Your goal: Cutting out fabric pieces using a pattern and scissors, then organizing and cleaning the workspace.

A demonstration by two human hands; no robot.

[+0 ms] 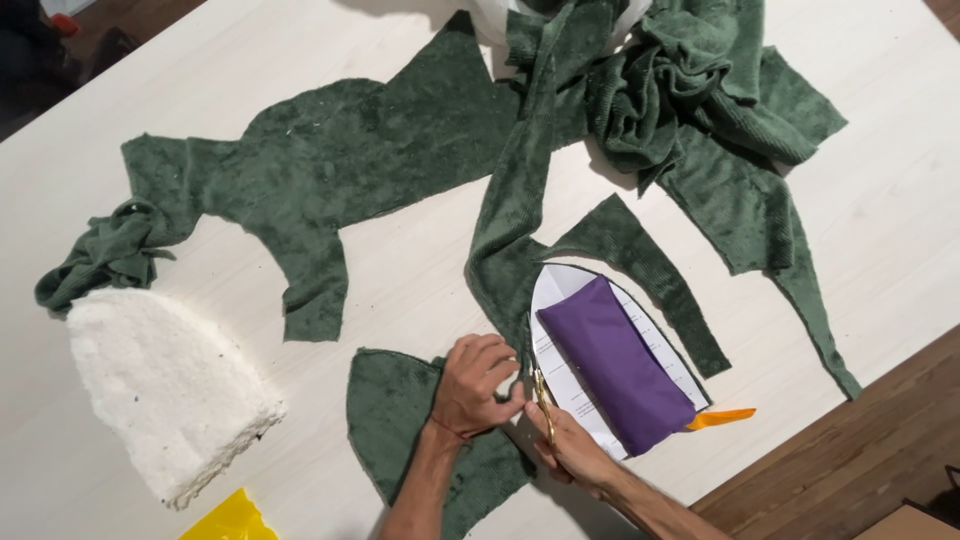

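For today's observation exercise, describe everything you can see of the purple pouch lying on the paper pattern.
The purple pouch is a long, soft-looking rectangle of plain purple fabric with rounded corners, slightly puffed. It lies flat and diagonally on a white paper pattern, apparently weighing it down over green fabric. An orange tab sticks out near its lower end. Neither hand touches it; the right hand with scissors cuts beside it.

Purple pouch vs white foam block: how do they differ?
The purple pouch is smooth, slim and lies on a paper pattern atop green cloth; the white foam block is rough, bulkier and sits on the bare table. The pouch lies beside the right hand; the block is far to the left. Both are rounded at one end.
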